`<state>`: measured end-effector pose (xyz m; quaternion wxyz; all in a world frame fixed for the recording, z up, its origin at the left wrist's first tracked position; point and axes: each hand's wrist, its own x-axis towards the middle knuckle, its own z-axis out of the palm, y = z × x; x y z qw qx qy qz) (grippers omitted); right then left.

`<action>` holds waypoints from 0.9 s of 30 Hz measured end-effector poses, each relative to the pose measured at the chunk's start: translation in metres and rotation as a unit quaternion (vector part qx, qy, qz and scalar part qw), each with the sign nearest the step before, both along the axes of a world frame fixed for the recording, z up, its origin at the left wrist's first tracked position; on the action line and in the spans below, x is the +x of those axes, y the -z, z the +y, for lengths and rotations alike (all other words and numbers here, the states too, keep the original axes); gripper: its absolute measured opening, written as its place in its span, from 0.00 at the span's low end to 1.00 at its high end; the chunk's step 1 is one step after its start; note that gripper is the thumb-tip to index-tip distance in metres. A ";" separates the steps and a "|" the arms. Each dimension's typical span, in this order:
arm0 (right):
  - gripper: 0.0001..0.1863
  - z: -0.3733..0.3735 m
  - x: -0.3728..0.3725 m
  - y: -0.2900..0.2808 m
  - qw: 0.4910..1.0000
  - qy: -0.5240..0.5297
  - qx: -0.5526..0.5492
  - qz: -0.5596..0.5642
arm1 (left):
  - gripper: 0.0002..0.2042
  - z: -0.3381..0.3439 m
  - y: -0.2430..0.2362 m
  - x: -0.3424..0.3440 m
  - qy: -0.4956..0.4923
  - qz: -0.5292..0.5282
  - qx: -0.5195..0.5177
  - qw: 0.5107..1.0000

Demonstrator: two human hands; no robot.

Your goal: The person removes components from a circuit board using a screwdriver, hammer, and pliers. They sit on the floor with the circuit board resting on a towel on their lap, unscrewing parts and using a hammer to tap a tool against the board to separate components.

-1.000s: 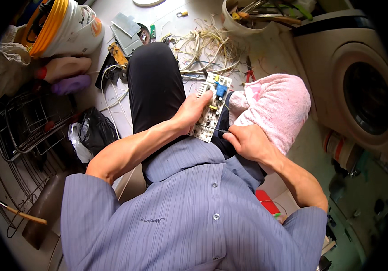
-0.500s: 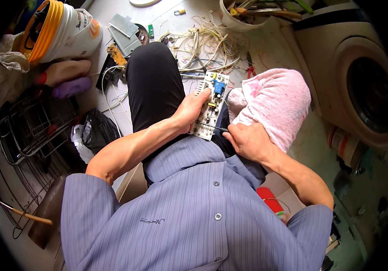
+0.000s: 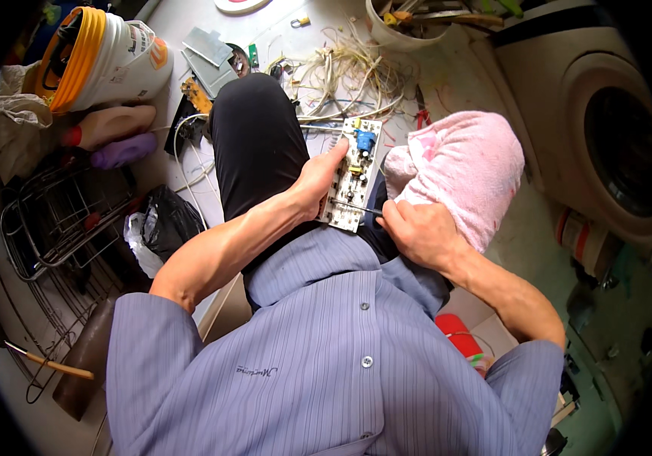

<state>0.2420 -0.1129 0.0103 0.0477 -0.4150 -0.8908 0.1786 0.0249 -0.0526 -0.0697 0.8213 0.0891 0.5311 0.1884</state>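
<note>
A long pale circuit board point(image 3: 347, 218) is held above my lap, between my knees. Components stand on its face, among them a blue block point(image 3: 365, 142) near the far end. My left hand point(image 3: 315, 182) grips the board along its left edge, thumb lying on top; the fingers beneath are hidden. In my right hand point(image 3: 423, 232), closed fingers hold a thin dark metal rod point(image 3: 358, 207), perhaps a screwdriver; its handle end is hidden in the fist. The rod lies across the near part of the board and its tip appears to touch the components there.
A pink towel point(image 3: 459, 171) covers my right knee. Tangled wires point(image 3: 349, 72) and scrap parts lie on the floor ahead. A white bucket point(image 3: 125, 61) and wire rack point(image 3: 60, 213) stand left. A front-loading washing machine point(image 3: 561, 114) stands right.
The board has shifted slightly away and to the left. My left thumb sits nearer its left edge. The rod stays across the near part of the board, with my right hand following slightly.
</note>
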 end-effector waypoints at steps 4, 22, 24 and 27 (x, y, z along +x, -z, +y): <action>0.14 0.006 -0.006 -0.012 0.989 0.075 -0.103 0.072 | 0.26 0.005 -0.009 0.002 -0.084 -0.119 -0.015 0.989; 0.10 0.023 -0.008 -0.031 0.970 0.077 -0.221 0.071 | 0.24 -0.005 -0.007 -0.003 -0.073 -0.190 -0.008 0.979; 0.09 0.020 -0.009 -0.033 0.981 0.052 -0.181 0.043 | 0.23 -0.006 -0.004 -0.003 -0.068 -0.180 -0.012 0.981; 0.07 0.020 -0.010 -0.034 0.993 0.005 -0.115 0.004 | 0.23 -0.004 -0.008 -0.001 -0.086 -0.178 -0.017 0.980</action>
